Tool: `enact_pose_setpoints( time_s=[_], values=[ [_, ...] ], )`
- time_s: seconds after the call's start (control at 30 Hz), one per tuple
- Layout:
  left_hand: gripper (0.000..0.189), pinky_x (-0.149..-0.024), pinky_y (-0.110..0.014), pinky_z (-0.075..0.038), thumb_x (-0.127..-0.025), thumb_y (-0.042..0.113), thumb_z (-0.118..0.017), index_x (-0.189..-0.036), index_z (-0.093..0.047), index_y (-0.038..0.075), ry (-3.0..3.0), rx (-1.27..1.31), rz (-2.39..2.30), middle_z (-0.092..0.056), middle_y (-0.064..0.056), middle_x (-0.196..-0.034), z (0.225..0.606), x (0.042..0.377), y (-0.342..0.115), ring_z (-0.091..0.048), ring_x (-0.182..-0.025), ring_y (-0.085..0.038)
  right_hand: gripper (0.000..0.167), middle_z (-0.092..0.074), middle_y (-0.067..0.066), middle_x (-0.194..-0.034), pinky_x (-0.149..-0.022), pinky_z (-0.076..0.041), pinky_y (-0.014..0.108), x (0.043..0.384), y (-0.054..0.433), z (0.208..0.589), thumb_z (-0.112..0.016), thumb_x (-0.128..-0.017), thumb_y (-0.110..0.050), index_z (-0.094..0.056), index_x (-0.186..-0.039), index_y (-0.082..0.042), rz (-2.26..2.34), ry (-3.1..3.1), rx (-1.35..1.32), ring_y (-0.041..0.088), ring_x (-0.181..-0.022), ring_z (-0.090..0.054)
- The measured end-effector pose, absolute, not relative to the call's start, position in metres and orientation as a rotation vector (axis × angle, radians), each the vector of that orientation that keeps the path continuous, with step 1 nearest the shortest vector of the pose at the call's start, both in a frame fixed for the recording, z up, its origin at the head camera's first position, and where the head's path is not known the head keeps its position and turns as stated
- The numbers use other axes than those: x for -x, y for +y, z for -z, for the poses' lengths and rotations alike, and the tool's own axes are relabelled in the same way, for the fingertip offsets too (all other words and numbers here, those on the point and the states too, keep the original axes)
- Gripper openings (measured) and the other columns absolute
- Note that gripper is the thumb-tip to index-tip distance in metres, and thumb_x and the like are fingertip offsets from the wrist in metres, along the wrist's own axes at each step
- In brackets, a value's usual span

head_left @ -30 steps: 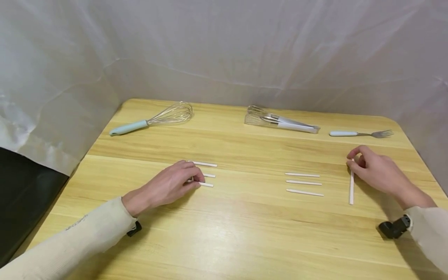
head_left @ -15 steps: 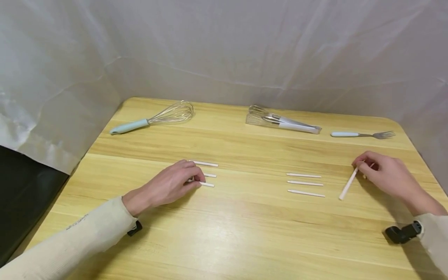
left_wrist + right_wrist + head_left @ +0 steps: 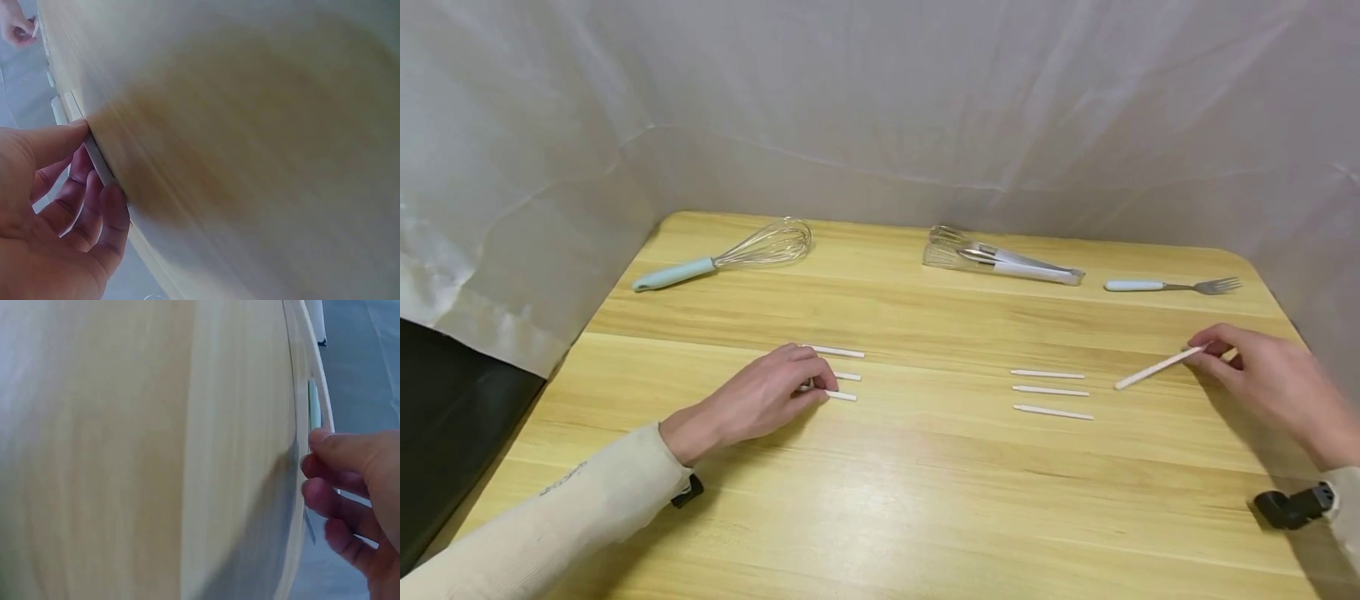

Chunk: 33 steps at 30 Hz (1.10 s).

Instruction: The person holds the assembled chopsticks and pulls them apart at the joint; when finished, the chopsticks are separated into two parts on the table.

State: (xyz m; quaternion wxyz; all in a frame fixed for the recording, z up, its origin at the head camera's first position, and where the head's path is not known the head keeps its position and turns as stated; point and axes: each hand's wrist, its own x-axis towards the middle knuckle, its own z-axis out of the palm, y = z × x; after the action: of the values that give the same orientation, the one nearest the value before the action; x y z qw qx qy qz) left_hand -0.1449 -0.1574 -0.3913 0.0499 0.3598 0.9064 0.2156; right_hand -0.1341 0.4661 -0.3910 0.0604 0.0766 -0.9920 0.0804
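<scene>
In the head view, my left hand (image 3: 760,398) is down at three slim white sticks lying in a row on the left. Its thumb and fingers are on the nearest stick (image 3: 842,396); the left wrist view shows this stick (image 3: 99,161) between them. Their left ends are hidden behind the hand. At the far right, my right hand (image 3: 1262,375) pinches one end of another white stick (image 3: 1157,368), which points leftward. Between the hands lie three more sticks, the far one (image 3: 1048,374), the middle one (image 3: 1051,391) and the near one (image 3: 1054,412), roughly parallel.
Along the back of the wooden table (image 3: 910,517) lie a whisk (image 3: 677,273) with a pale green handle, metal tongs (image 3: 1022,267) with white handles in clear wrapping, and a fork (image 3: 1138,286) with a pale handle. A grey curtain (image 3: 880,108) hangs behind the table.
My right hand has drawn its stick off to the right and turned it from pointing toward me to pointing leftward. The left hand keeps its place on the near stick.
</scene>
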Motion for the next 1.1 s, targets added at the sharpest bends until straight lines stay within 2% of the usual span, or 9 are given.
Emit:
enact_pose_setpoints(
  time_s=[0.03,0.17,0.27,0.37,0.47,0.6,0.77,0.93,1.1],
  values=[
    [0.009,-0.086,-0.036,-0.053,-0.105,0.012,-0.073,-0.109,-0.076,0.020,2.760,-1.096,-0.659,-0.072,0.008,-0.107,0.391,0.145,-0.158,-0.060,-0.098,-0.014,0.011,-0.077,0.009,-0.093,-0.058,-0.043,0.033,0.133,0.467,0.390,-0.077,-0.103,-0.020,-0.076,-0.109,-0.010,-0.226,-2.992,-0.225,0.017,-0.070,-0.065],
    [0.009,-0.086,-0.036,-0.053,-0.105,0.012,-0.073,-0.109,-0.076,0.020,2.758,-1.097,-0.667,-0.071,0.008,-0.107,0.391,0.145,-0.158,-0.060,-0.098,-0.014,0.015,-0.075,0.003,-0.085,-0.056,-0.039,0.031,0.132,0.466,0.386,-0.075,-0.105,-0.028,-0.077,-0.107,-0.013,-0.202,-2.933,-0.227,0.003,-0.067,-0.057],
    [0.008,-0.087,-0.035,-0.054,-0.105,0.013,-0.075,-0.108,-0.076,0.020,2.762,-1.097,-0.664,-0.071,0.008,-0.105,0.391,0.145,-0.158,-0.061,-0.098,-0.014,0.013,-0.067,-0.004,-0.076,-0.055,-0.037,0.029,0.130,0.457,0.381,-0.076,-0.104,-0.025,-0.078,-0.104,-0.012,-0.181,-2.859,-0.288,-0.004,-0.062,-0.045],
    [0.007,-0.088,-0.034,-0.055,-0.104,0.015,-0.076,-0.109,-0.077,0.019,2.765,-1.096,-0.658,-0.070,0.009,-0.103,0.388,0.146,-0.158,-0.062,-0.099,-0.013,0.016,-0.054,-0.008,-0.072,-0.054,-0.032,0.026,0.127,0.441,0.374,-0.076,-0.104,-0.026,-0.078,-0.100,-0.011,-0.176,-2.771,-0.400,-0.002,-0.061,-0.038],
    [0.006,-0.090,-0.035,-0.056,-0.104,0.017,-0.077,-0.110,-0.077,0.019,2.777,-1.103,-0.664,-0.071,0.009,-0.104,0.382,0.149,-0.157,-0.063,-0.100,-0.013,0.048,-0.055,-0.005,-0.075,-0.053,-0.032,0.023,0.127,0.420,0.369,-0.060,-0.111,-0.052,-0.079,-0.095,-0.011,-0.196,-2.644,-0.542,0.007,-0.063,-0.046],
    [0.009,-0.090,-0.036,-0.057,-0.106,0.021,-0.074,-0.113,-0.078,0.017,2.813,-1.103,-0.679,-0.072,0.007,-0.107,0.371,0.153,-0.152,-0.065,-0.101,-0.013,0.081,-0.065,0.004,-0.086,-0.061,-0.037,0.022,0.129,0.385,0.362,-0.034,-0.107,-0.075,-0.078,-0.089,-0.010,-0.237,-2.498,-0.700,0.023,-0.076,-0.057],
    [0.018,-0.091,-0.036,-0.057,-0.110,0.028,-0.068,-0.121,-0.077,0.017,2.826,-1.088,-0.729,-0.073,0.006,-0.114,0.359,0.157,-0.142,-0.066,-0.106,-0.013,0.069,-0.069,0.003,-0.096,-0.061,-0.041,0.022,0.126,0.342,0.356,-0.041,-0.110,-0.069,-0.078,-0.091,-0.013,-0.334,-2.456,-0.824,0.020,-0.079,-0.061],
    [0.027,-0.091,-0.036,-0.057,-0.114,0.035,-0.059,-0.128,-0.074,0.018,2.791,-1.044,-0.816,-0.072,0.007,-0.121,0.352,0.161,-0.127,-0.066,-0.109,-0.012,0.063,-0.071,-0.002,-0.096,-0.058,-0.048,0.020,0.122,0.309,0.356,-0.040,-0.112,-0.063,-0.077,-0.094,-0.015,-0.389,-2.446,-0.932,0.015,-0.075,-0.070],
    [0.032,-0.088,-0.034,-0.058,-0.116,0.039,-0.055,-0.135,-0.070,0.018,2.728,-1.054,-0.908,-0.071,0.007,-0.122,0.349,0.163,-0.109,-0.065,-0.106,-0.010,0.059,-0.072,-0.005,-0.094,-0.059,-0.050,0.022,0.119,0.284,0.362,-0.042,-0.114,-0.060,-0.077,-0.094,-0.016,-0.417,-2.424,-1.014,0.010,-0.073,-0.066]
  ],
)
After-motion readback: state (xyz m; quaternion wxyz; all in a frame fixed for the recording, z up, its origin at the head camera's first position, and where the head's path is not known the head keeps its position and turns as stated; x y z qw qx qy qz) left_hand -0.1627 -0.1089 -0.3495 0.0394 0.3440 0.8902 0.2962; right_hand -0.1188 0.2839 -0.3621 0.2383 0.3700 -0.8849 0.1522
